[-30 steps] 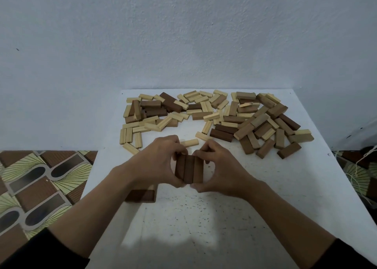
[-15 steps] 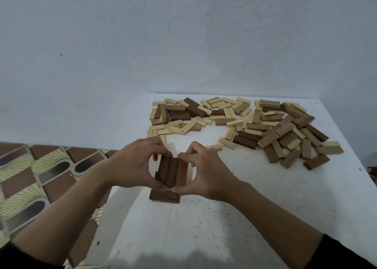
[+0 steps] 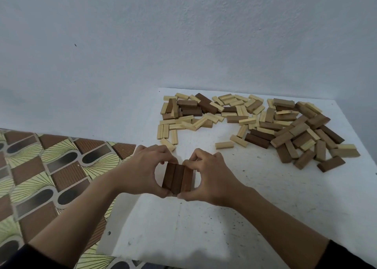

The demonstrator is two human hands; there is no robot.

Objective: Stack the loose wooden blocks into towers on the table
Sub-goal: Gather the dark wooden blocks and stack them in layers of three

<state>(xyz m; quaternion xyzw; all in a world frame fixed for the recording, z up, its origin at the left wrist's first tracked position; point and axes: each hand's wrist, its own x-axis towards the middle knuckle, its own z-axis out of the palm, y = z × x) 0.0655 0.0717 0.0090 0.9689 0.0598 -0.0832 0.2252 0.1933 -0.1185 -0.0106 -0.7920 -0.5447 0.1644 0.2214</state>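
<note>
Three dark brown wooden blocks (image 3: pixel 177 178) lie side by side as one row near the left edge of the white table (image 3: pixel 265 207). My left hand (image 3: pixel 142 171) presses the row from the left and my right hand (image 3: pixel 208 177) from the right, fingers at both ends. Whatever lies under the row is hidden by the hands. A large scatter of loose blocks (image 3: pixel 255 122), pale and dark brown, covers the far part of the table. One pale block (image 3: pixel 224 145) lies apart, just beyond my right hand.
A pale wall stands right behind the table. To the left, beyond the table's edge, lies a patterned brown and yellow floor (image 3: pixel 51 177). The near half of the table shows bare speckled surface.
The view has swung left, so the table sits further right in frame. Both hands have kept the three dark blocks squeezed together and carried them over the lower dark blocks seen earlier.
</note>
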